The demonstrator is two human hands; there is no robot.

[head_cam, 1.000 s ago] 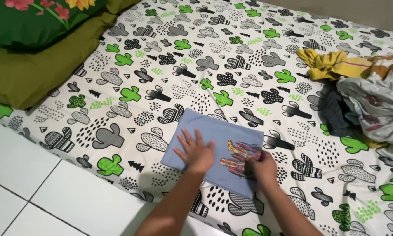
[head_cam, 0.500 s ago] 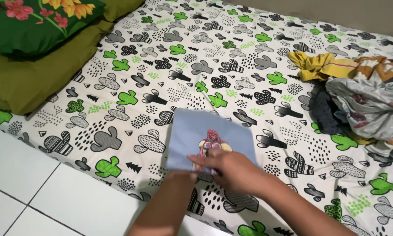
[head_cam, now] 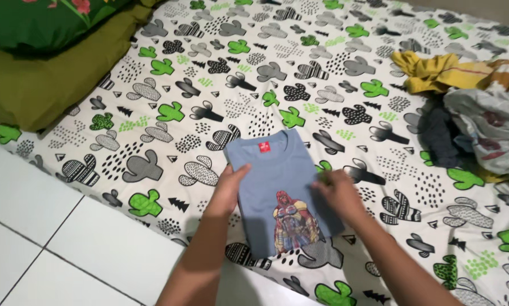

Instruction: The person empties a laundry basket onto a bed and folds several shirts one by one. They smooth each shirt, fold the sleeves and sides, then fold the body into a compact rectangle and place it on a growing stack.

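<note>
A folded blue-grey T-shirt [head_cam: 277, 175] lies flat on a mattress with a cactus-print sheet [head_cam: 209, 90]. The shirt shows a red neck label at its far end and a colourful figure print near its front end. My left hand [head_cam: 229, 187] grips the shirt's left edge, thumb on top. On the other side, my right hand [head_cam: 338, 192] rests on the right edge with the fingers curled over the fabric. Both forearms reach in from the bottom of the view.
A heap of loose clothes [head_cam: 469, 107], yellow, dark and grey, lies at the right of the mattress. An olive pillow [head_cam: 45, 85] with a green floral pillow [head_cam: 39, 22] on it sits at the top left. White floor tiles [head_cam: 56, 243] run along the mattress's front edge.
The shirt was turned over and round: it now lies lengthwise with the neck label far from me and the figure print upright. My hands moved from its front edge to its two sides.
</note>
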